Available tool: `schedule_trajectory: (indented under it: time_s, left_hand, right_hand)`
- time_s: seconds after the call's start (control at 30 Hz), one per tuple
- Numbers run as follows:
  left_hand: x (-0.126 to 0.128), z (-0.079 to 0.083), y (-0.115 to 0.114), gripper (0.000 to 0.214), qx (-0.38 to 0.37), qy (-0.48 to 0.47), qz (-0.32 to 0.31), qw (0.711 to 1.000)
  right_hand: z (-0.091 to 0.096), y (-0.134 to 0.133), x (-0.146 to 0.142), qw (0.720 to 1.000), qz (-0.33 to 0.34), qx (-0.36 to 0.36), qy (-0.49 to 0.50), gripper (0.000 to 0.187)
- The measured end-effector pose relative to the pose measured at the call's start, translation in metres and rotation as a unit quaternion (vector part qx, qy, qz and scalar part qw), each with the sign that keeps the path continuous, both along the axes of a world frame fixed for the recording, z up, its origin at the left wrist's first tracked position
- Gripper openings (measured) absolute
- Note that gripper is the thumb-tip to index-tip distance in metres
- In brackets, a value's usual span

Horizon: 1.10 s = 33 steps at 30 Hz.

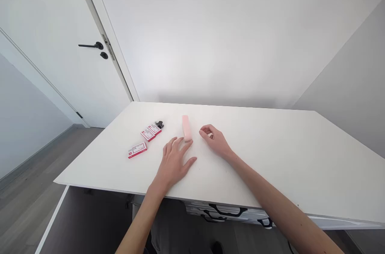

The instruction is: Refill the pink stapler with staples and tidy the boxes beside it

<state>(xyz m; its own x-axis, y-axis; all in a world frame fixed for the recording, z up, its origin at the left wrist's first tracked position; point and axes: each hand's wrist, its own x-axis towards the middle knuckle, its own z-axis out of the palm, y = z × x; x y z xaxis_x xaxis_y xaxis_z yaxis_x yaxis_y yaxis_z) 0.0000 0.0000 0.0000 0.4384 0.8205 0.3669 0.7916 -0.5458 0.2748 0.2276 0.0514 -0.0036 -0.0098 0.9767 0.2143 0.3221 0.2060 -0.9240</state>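
A pink stapler (186, 128) lies lengthwise on the white desk, its metal-edged end toward me. My left hand (175, 162) is spread palm down on the desk, fingers apart, with fingertips at the stapler's near end. It holds nothing. To the right of the stapler, apart from it, is my right hand (214, 140). Its fingers are curled, thumb and forefinger close together; whatever may be between them is too small to make out.
Left of my hands lie red-and-white boxes, one (137, 150) apart and two (150, 132) side by side. A small black staple remover (159, 124) is beside the pair. The white desk (270, 146) meets the wall behind. Black-handled drawers (224, 210) sit below its front edge.
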Motion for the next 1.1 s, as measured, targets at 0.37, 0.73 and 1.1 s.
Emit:
schedule_trajectory:
  time_s: [0.37,0.73,1.1]
  left_hand:
    - [0.001,0.007,-0.005,0.03,-0.034,-0.071,-0.034,0.996]
    - [-0.004,0.002,0.002,0.027,-0.024,-0.154,0.072,0.985]
    - [-0.004,0.011,-0.003,0.03,-0.081,-0.176,0.053,0.98]
  right_hand:
    - [-0.002,-0.003,0.002,0.997,0.051,0.003,-0.057,0.046]
    - [0.001,-0.01,-0.003,0.989,0.108,0.071,-0.072,0.041]
    - [0.0,-0.019,-0.013,0.979,0.189,0.053,-0.047,0.035]
